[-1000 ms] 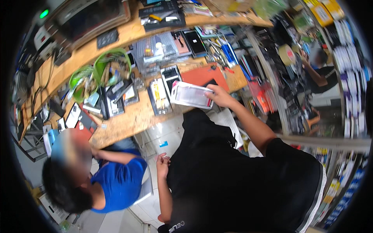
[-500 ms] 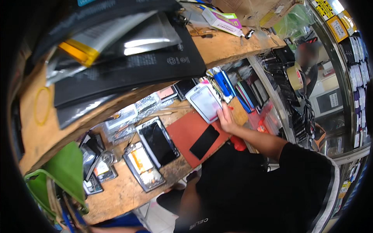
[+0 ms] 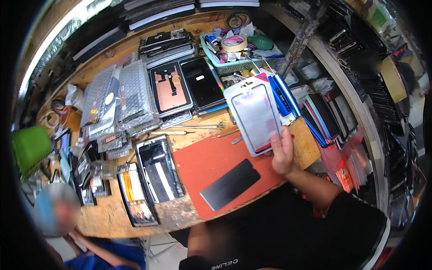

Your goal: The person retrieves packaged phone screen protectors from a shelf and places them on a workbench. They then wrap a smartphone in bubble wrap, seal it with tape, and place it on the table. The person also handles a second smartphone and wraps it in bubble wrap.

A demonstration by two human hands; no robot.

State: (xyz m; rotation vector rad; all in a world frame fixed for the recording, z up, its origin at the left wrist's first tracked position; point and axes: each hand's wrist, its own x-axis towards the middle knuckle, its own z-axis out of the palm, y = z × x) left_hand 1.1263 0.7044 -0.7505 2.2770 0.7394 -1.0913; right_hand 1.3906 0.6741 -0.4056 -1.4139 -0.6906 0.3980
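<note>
My right hand (image 3: 283, 150) is closed on the lower right edge of a flat white retail package (image 3: 254, 118). Its tall clear window shows a dark, rounded-corner outline like a phone's. The package is tilted up over the far right part of a red mat (image 3: 191, 155). On that mat, below the package, lies a dark phone-shaped slab (image 3: 230, 184), set slantwise. Of my left arm only a part of the forearm (image 3: 198, 239) shows near the bench's front edge; the hand is hidden.
An opened device (image 3: 136, 193) and a tablet-like panel (image 3: 159, 168) lie left of the mat. Bubble-wrapped packs (image 3: 135, 96), a copper-coloured device back (image 3: 172, 90) and a teal basket (image 3: 225, 67) stand behind. Another person's arm (image 3: 101, 252) shows at lower left.
The view has swung, so the shelf across the top is gone and more of the bench's back shows. My right hand still holds the package, now more upright.
</note>
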